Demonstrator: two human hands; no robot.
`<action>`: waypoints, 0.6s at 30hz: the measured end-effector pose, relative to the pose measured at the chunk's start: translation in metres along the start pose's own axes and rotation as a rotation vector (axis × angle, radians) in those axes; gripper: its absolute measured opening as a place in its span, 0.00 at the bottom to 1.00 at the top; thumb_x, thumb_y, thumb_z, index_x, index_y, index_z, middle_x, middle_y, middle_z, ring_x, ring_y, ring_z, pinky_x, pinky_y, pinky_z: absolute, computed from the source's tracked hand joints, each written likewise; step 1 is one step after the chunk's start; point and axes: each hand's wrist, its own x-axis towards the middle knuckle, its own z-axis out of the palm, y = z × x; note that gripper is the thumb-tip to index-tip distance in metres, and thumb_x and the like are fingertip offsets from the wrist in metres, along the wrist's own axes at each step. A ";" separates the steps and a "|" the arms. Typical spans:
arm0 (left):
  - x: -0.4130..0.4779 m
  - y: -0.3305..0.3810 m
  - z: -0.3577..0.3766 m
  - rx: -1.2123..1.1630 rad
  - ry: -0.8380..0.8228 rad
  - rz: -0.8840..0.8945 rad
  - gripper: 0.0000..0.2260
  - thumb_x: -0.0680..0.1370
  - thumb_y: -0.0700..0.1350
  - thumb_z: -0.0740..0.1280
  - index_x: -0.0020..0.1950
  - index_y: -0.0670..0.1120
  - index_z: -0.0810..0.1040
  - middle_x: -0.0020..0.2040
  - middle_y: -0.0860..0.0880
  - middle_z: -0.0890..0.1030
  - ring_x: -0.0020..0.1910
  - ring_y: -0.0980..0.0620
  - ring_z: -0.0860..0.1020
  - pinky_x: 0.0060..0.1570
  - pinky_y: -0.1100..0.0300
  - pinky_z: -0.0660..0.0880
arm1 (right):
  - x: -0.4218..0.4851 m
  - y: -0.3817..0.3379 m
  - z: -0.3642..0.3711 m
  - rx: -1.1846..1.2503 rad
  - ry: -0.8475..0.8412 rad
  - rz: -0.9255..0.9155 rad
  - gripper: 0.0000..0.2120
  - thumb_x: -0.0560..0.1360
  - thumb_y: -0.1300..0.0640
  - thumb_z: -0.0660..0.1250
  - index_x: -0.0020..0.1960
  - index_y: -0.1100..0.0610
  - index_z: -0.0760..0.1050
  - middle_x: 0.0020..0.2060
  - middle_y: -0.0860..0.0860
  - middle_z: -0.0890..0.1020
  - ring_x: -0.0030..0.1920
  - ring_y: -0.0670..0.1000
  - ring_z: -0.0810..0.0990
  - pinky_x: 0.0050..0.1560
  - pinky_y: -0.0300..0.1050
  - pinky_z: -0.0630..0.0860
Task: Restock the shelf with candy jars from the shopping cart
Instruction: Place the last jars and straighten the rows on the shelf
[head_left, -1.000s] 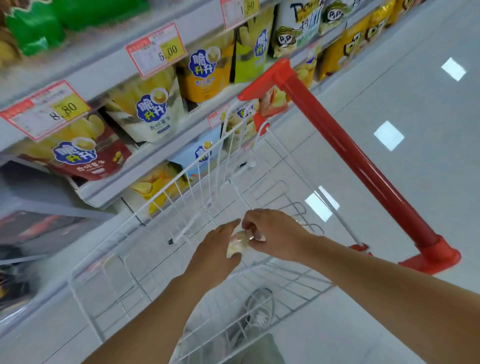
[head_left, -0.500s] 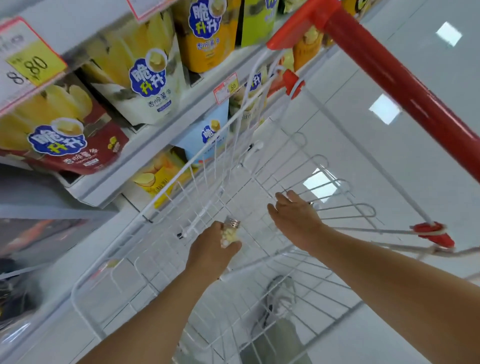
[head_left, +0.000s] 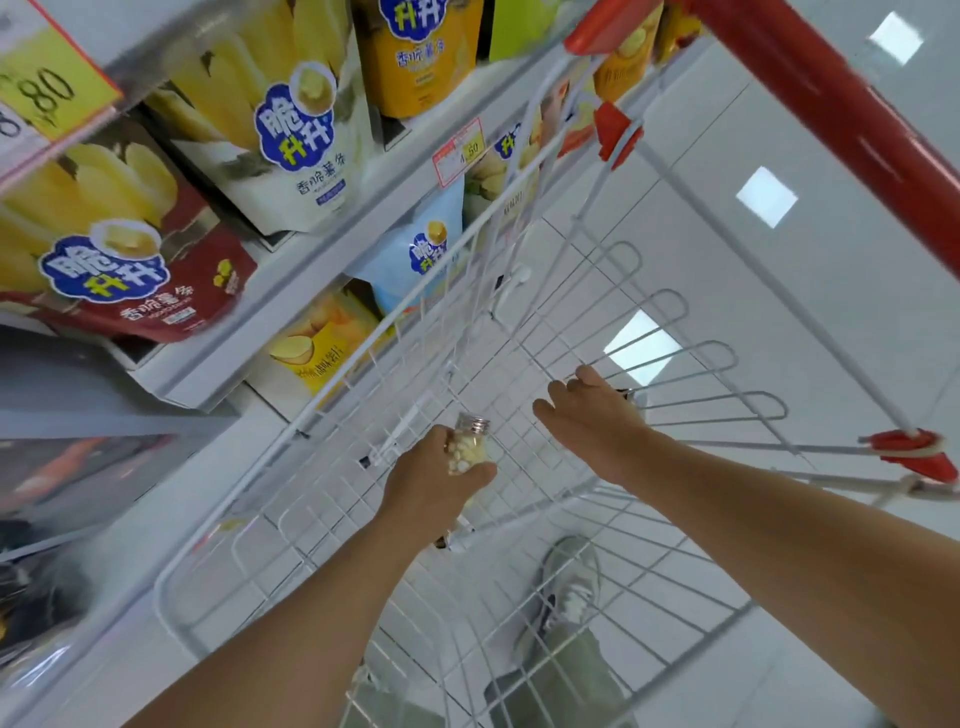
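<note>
Candy jar (head_left: 469, 441) sits cap-up inside the curled grip of the left hand (head_left: 431, 483) (right hand (head_left: 592, 421): cannot tell).

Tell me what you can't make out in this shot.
Head view:
Whatever is under the right hand: the hand covers it, grip unclear.
Base of the jar: wrapped by the left hand.
The price tag: cut by the left edge.
The lower-left goods: motion blur.

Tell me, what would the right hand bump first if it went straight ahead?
Likely the small shiny thing beside the right hand, perhaps another jar; then the cart's wire loops. Depth is unclear.
</note>
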 end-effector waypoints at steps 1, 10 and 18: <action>-0.002 0.003 -0.003 -0.016 0.004 -0.010 0.18 0.74 0.53 0.71 0.56 0.44 0.73 0.47 0.50 0.78 0.48 0.50 0.77 0.49 0.56 0.73 | -0.001 0.001 -0.006 0.071 0.030 0.002 0.25 0.70 0.61 0.72 0.63 0.59 0.66 0.53 0.54 0.73 0.52 0.55 0.77 0.65 0.49 0.63; -0.040 0.044 -0.049 -0.194 0.169 -0.045 0.11 0.75 0.48 0.68 0.53 0.44 0.73 0.43 0.48 0.77 0.42 0.49 0.76 0.42 0.56 0.71 | -0.024 0.031 -0.103 1.340 0.257 0.187 0.08 0.72 0.51 0.74 0.46 0.55 0.80 0.35 0.47 0.77 0.35 0.43 0.74 0.38 0.33 0.69; -0.117 0.095 -0.082 -0.779 0.242 -0.027 0.05 0.74 0.38 0.69 0.49 0.43 0.75 0.38 0.48 0.80 0.32 0.55 0.79 0.34 0.63 0.74 | -0.061 0.060 -0.199 1.490 0.360 0.029 0.09 0.73 0.51 0.73 0.35 0.51 0.78 0.31 0.53 0.78 0.32 0.47 0.75 0.38 0.43 0.71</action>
